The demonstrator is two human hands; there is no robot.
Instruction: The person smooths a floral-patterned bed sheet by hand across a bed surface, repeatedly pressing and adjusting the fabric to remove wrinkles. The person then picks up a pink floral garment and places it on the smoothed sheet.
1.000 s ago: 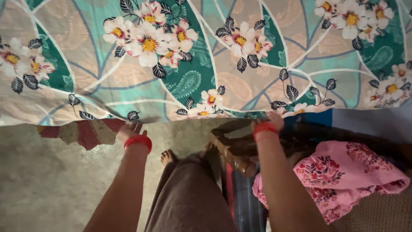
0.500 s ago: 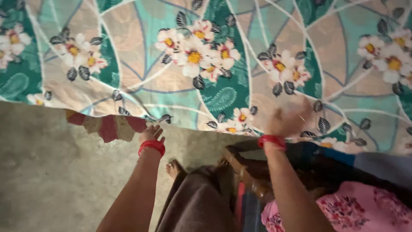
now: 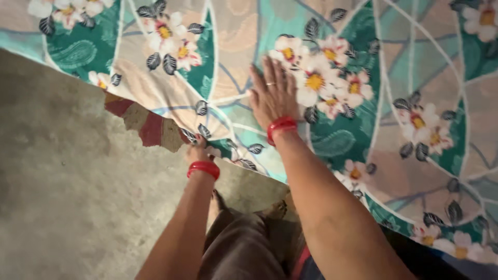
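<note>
Sheet (image 3: 394,78) already lies spread over the bed; I judge only smoothing and the near edge remain. My right hand (image 3: 272,93) rests flat, fingers released, on it; my left hand (image 3: 198,152) grasps its hem above the floor (image 3: 67,171). One sheet, two hands.
</note>
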